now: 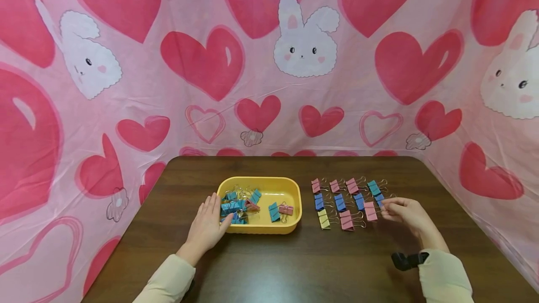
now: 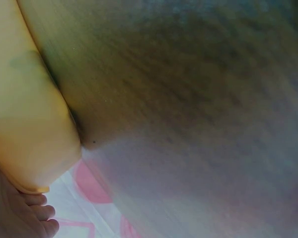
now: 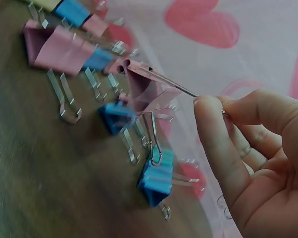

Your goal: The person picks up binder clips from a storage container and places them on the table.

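Observation:
My right hand (image 1: 402,212) pinches one wire handle of a pink binder clip (image 3: 144,89) between thumb and fingertip. In the head view this pink clip overlaps the row of clips, beside a blue binder clip (image 1: 379,199) and below a teal binder clip (image 1: 374,188). My left hand (image 1: 207,221) rests at the left end of a yellow tray (image 1: 265,229), fingers straight along its side and thumb at the front rim. In the tray, teal binder clips (image 1: 230,207) lie heaped near that hand; a teal clip (image 1: 274,212) and a pink clip (image 1: 286,208) lie farther right.
Right of the tray, binder clips lie in rows: pink clips (image 1: 334,186) at the back, blue clips (image 1: 339,202) in the middle, a yellow clip (image 1: 324,219) and a larger pink clip (image 1: 347,220) in front. A patterned cloth (image 1: 294,125) surrounds the wooden table (image 1: 269,270).

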Action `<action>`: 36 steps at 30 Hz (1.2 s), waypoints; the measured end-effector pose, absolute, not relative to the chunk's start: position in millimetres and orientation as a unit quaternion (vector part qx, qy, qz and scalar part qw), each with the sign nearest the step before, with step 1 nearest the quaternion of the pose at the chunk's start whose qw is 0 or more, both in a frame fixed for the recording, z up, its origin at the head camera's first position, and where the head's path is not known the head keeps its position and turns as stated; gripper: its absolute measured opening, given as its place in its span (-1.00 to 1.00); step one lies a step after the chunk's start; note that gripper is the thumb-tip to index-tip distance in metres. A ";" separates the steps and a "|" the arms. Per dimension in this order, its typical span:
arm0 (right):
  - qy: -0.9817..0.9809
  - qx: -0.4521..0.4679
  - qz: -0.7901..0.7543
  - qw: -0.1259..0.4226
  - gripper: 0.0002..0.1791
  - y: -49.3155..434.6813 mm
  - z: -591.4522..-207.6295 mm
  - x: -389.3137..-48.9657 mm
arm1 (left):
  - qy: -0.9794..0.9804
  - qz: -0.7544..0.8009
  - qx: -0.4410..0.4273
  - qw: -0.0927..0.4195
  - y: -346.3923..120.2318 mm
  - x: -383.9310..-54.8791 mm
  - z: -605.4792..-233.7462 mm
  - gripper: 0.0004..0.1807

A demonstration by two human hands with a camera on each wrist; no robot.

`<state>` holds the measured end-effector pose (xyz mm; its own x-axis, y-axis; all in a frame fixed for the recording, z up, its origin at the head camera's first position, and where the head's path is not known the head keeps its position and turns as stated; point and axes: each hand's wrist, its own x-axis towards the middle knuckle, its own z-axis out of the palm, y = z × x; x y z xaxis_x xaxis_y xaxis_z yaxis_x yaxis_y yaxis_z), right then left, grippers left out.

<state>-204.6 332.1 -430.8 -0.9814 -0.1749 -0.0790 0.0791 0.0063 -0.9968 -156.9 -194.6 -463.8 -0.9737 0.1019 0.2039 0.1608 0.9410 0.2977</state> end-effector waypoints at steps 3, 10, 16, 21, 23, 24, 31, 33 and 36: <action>0.726 -0.035 -0.679 0.099 -0.77 335.1 -438.4 -206.3 | -0.980 -0.160 -0.068 0.095 -194.8 -157.0 -464.1 -0.16; 0.763 -0.047 -0.634 0.115 -0.67 337.8 -451.5 -209.8 | -0.980 -0.161 -0.066 0.095 -194.9 -157.5 -465.1 -0.16; 0.782 -0.049 -0.610 0.119 -0.68 336.6 -456.3 -210.7 | -0.979 -0.165 -0.068 0.098 -194.6 -157.1 -464.9 -0.16; 0.793 -0.042 -0.597 0.118 -0.65 335.3 -455.5 -210.7 | -0.978 -0.162 -0.071 0.107 -195.0 -156.9 -465.2 -0.17; 0.793 -0.042 -0.596 0.118 -0.63 335.6 -455.4 -210.7 | -0.978 -0.161 -0.071 0.109 -195.3 -156.9 -465.3 -0.17; 0.794 -0.042 -0.595 0.117 -0.62 335.9 -455.4 -210.6 | -0.978 -0.161 -0.071 0.109 -195.3 -156.9 -465.2 -0.17; 0.795 -0.027 -0.597 0.103 -0.53 339.7 -452.3 -210.6 | -0.980 -0.163 -0.067 0.097 -194.7 -156.7 -464.6 -0.16; 0.798 -0.018 -0.595 0.095 -0.52 340.3 -448.3 -210.1 | -0.979 -0.165 -0.066 0.095 -194.3 -156.6 -464.1 -0.17; 0.803 -0.014 -0.590 0.081 -0.52 339.2 -438.9 -208.7 | -0.979 -0.166 -0.066 0.097 -193.9 -156.4 -463.8 -0.17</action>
<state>-208.7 339.2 -438.9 -0.9864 -0.1186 -0.1136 0.0730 0.3028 -0.9502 -156.4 -193.9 -463.8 -0.9724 0.0981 0.2117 0.1623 0.9362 0.3117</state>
